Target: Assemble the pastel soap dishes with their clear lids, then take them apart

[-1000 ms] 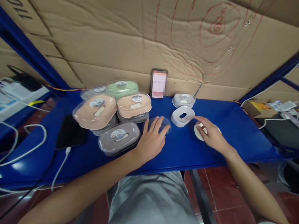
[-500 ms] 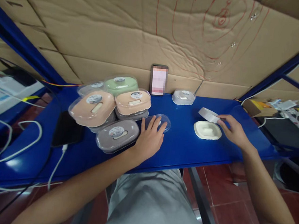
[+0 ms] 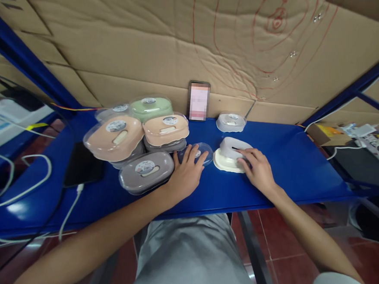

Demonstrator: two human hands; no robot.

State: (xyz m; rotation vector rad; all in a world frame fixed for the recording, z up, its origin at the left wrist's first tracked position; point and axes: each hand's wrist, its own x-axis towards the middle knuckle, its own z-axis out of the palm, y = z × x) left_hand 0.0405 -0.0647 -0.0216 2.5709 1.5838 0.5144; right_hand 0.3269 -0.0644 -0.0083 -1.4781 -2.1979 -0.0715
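My right hand (image 3: 255,170) rests on a white soap-box insert (image 3: 231,147) that sits tilted on a cream tray (image 3: 222,163) at the middle of the blue table (image 3: 291,166). My left hand (image 3: 185,174) lies flat with its fingers on a clear plastic lid (image 3: 200,153) just left of the tray. A grey lidded box (image 3: 145,171) touches the left hand's side. Behind it stands a pile of peach (image 3: 115,137), peach (image 3: 166,129) and green (image 3: 149,106) boxes.
A white closed box (image 3: 231,122) and an upright phone (image 3: 198,100) stand at the back against the cardboard wall. A dark phone (image 3: 84,165) with a white cable (image 3: 71,209) lies at the left. Cables and clutter fill the right shelf (image 3: 361,136).
My right hand carried the white insert from the right and set it on the cream tray, which now lies nearer the clear lid. My left hand stayed on the lid.
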